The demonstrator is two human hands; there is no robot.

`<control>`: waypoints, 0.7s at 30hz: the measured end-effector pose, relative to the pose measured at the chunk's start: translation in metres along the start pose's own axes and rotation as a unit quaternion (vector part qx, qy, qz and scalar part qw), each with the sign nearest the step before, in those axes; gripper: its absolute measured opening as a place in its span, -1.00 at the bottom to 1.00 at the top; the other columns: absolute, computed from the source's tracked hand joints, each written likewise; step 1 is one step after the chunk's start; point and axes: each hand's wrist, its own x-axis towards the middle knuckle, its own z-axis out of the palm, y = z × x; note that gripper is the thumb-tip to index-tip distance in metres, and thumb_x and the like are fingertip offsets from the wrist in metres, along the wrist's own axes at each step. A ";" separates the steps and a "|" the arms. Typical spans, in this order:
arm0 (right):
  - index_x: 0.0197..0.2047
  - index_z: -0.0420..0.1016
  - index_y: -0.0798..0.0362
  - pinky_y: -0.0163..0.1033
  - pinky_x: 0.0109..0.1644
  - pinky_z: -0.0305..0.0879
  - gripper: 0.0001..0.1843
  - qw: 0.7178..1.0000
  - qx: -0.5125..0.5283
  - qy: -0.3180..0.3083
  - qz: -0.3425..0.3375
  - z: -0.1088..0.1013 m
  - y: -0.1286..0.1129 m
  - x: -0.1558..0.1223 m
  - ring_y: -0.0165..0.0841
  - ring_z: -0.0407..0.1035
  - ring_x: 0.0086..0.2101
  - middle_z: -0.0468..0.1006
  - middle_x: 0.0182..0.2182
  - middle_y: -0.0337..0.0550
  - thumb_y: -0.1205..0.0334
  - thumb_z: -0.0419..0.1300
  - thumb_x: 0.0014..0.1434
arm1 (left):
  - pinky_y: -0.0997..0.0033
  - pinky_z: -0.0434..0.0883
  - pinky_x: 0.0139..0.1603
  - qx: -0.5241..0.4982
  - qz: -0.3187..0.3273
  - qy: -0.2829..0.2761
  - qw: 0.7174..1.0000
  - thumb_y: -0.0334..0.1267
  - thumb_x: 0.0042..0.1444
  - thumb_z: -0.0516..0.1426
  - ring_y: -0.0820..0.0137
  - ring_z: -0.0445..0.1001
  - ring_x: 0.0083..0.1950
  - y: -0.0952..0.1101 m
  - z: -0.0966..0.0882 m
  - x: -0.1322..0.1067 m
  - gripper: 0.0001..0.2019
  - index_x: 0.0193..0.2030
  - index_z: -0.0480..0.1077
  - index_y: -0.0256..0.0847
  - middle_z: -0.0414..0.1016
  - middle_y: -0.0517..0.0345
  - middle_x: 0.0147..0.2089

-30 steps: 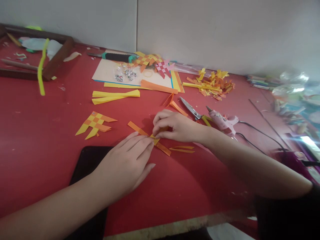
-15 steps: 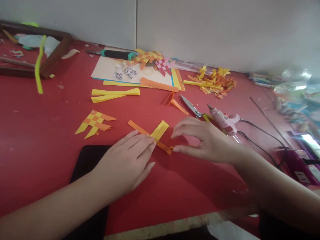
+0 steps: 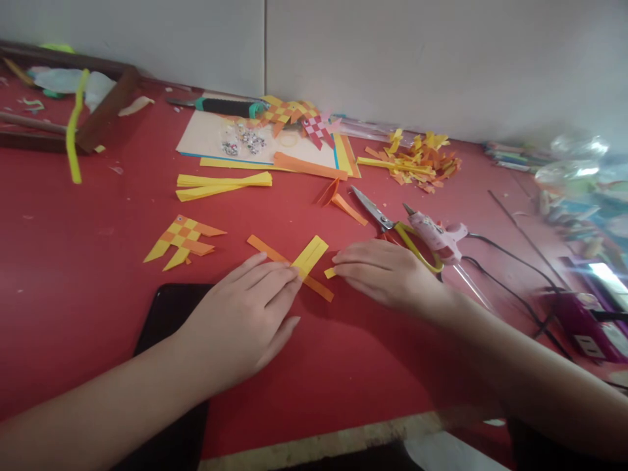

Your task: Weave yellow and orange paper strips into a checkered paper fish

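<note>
My left hand (image 3: 255,304) lies flat with its fingers stretched out, the fingertips pressing down on crossed paper strips. An orange paper strip (image 3: 318,288) runs slantwise under the fingers, and yellow paper strips (image 3: 313,254) cross it side by side. My right hand (image 3: 383,271) is closed, its fingers round a yellow paper strip (image 3: 330,273). Only a short end of this strip shows, a little right of the crossed strips. A woven yellow and orange paper fish (image 3: 184,239) lies left of the crossing.
Scissors (image 3: 375,208) and a pink glue gun (image 3: 436,234) with a cord lie beyond my right hand. Farther back are yellow strips (image 3: 223,185), a cutter (image 3: 230,107), a pile of paper scraps (image 3: 426,160) and a wooden frame (image 3: 105,108). A black flat object (image 3: 169,314) lies under my left forearm.
My right hand has closed its fingers and lowered slightly, with a short yellow strip end now showing at its fingertips. My left hand stays on the crossed strips.
</note>
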 end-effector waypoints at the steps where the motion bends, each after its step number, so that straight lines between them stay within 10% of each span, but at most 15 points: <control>1: -0.13 0.53 0.10 -0.14 -0.01 0.50 -0.83 1.000 -0.007 -0.007 -0.030 -0.001 0.003 -0.001 -0.29 0.54 -0.14 0.66 -0.20 -0.06 0.41 0.12 0.29 | -0.02 0.39 0.20 -0.001 -0.001 -0.001 1.000 -0.28 0.26 0.06 0.09 0.52 0.05 0.000 0.000 0.000 -0.64 0.07 0.49 -0.47 0.58 -0.15 0.05; 14: -0.12 0.55 0.03 0.13 0.17 0.33 -0.73 0.999 0.022 -0.033 -0.014 -0.008 0.016 0.003 -0.17 0.48 -0.05 0.65 -0.14 -0.12 0.42 0.18 0.12 | -0.02 0.39 0.19 -0.007 -0.007 -0.019 1.000 -0.29 0.27 0.06 0.11 0.51 0.03 -0.002 -0.001 0.002 -0.66 0.07 0.49 -0.43 0.57 -0.13 0.03; 21: -0.05 0.55 0.14 -0.05 0.10 0.47 -0.76 0.999 0.035 -0.010 0.012 0.008 0.001 0.021 -0.24 0.53 -0.07 0.66 -0.12 -0.03 0.38 0.16 0.22 | -0.08 0.36 0.21 -0.002 -0.004 -0.019 1.000 -0.29 0.25 0.06 0.10 0.51 -0.01 -0.002 0.000 0.003 -0.66 0.05 0.49 -0.46 0.56 -0.16 -0.01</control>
